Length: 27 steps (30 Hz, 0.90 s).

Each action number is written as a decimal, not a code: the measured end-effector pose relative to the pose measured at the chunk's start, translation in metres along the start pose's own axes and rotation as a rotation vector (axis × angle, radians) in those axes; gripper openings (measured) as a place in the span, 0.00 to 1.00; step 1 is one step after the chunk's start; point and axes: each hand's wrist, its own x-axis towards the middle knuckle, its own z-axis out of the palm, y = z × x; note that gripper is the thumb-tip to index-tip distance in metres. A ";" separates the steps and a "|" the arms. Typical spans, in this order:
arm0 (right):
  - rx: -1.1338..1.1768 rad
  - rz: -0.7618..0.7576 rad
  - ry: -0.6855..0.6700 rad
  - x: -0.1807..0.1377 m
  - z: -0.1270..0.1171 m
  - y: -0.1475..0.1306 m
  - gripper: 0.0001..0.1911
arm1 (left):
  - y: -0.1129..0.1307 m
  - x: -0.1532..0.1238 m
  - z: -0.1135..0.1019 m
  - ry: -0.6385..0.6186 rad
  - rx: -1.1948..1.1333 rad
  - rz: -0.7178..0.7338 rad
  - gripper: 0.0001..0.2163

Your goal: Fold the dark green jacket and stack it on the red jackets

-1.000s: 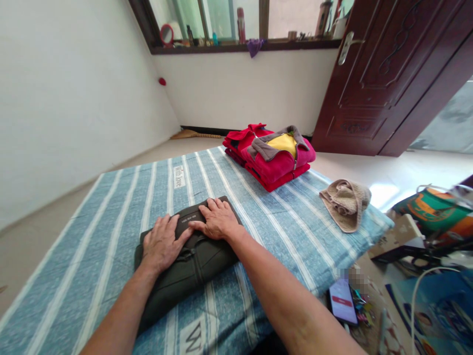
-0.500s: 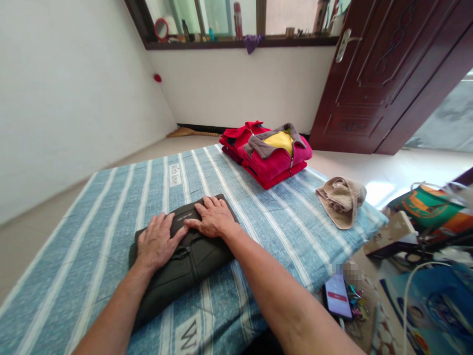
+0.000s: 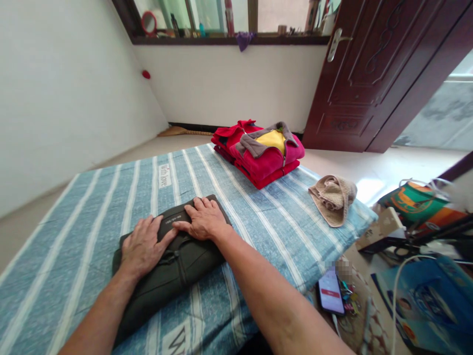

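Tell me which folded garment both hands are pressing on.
The dark green garment at the near edge; the red pile and beige cloth lie untouched farther off.

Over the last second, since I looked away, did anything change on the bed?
Nothing visibly changed. Both hands, left hand and right hand, stay pressed flat on the folded dark green garment; the red clothes stack and beige cloth lie as before.
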 end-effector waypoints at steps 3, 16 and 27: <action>-0.002 0.004 -0.003 0.000 0.000 0.000 0.38 | -0.001 0.000 0.001 0.012 0.004 0.005 0.33; 0.004 -0.002 0.016 -0.001 0.001 -0.001 0.38 | 0.001 -0.001 -0.001 -0.018 0.004 -0.026 0.34; 0.007 0.019 -0.019 -0.001 0.000 -0.002 0.37 | 0.001 -0.003 -0.001 0.012 0.007 -0.007 0.33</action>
